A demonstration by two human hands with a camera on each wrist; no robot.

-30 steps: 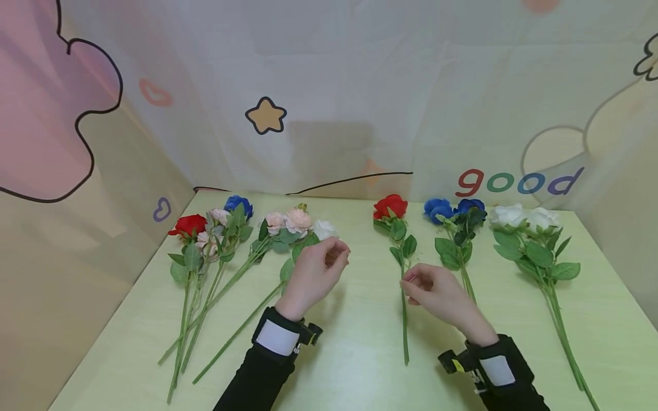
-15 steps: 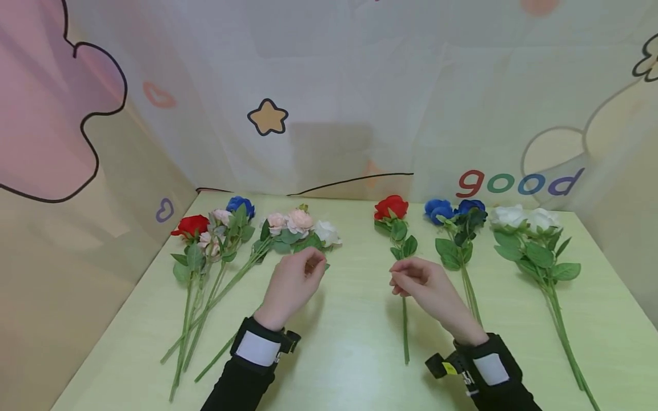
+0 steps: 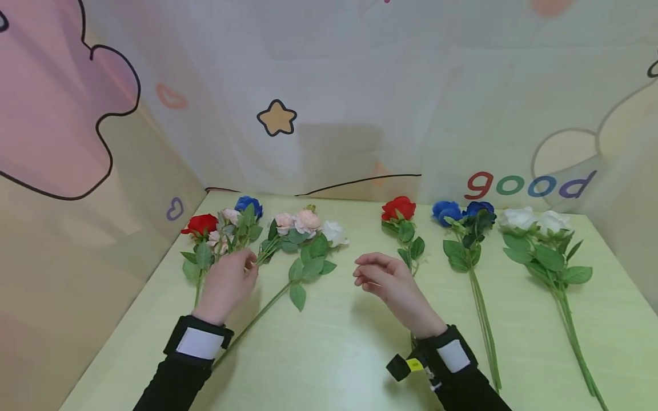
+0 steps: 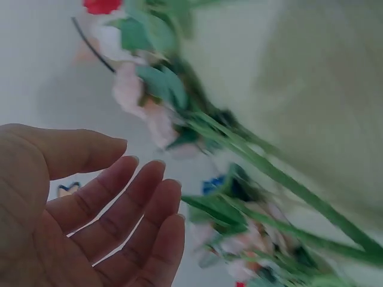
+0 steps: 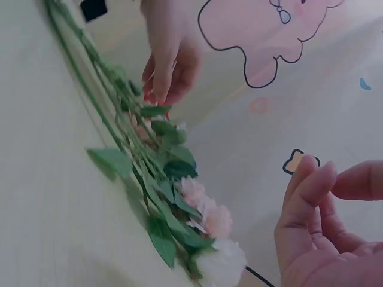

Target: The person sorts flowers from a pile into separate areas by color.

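My left hand [image 3: 226, 288] hovers over the stems of the left-hand artificial flowers, fingers loosely bent and holding nothing. Around it in the head view lie a red rose [image 3: 200, 224], a blue rose [image 3: 249, 205] and pale pink flowers [image 3: 307, 221]. A white rose [image 3: 334, 233] rests just right of these, its stem slanting toward the near left. Nothing is in my right hand [image 3: 396, 291], which is relaxed over the middle of the table and partly covers the stem of a second red rose [image 3: 398, 209]. In the left wrist view, pink flowers [image 4: 161, 122] appear beyond the fingertips.
Farther right lie blue roses [image 3: 446, 211] with long stems, then white roses [image 3: 518, 218] near the table's right side. A printed cloth backdrop [image 3: 349, 85] rises behind the pale table [image 3: 329, 365]. Both wrists wear black straps.
My left hand has moved left from beside the white rose to the stems of the left-hand flowers, uncovering the white rose. My right hand has shifted left, away from the red rose's stem.
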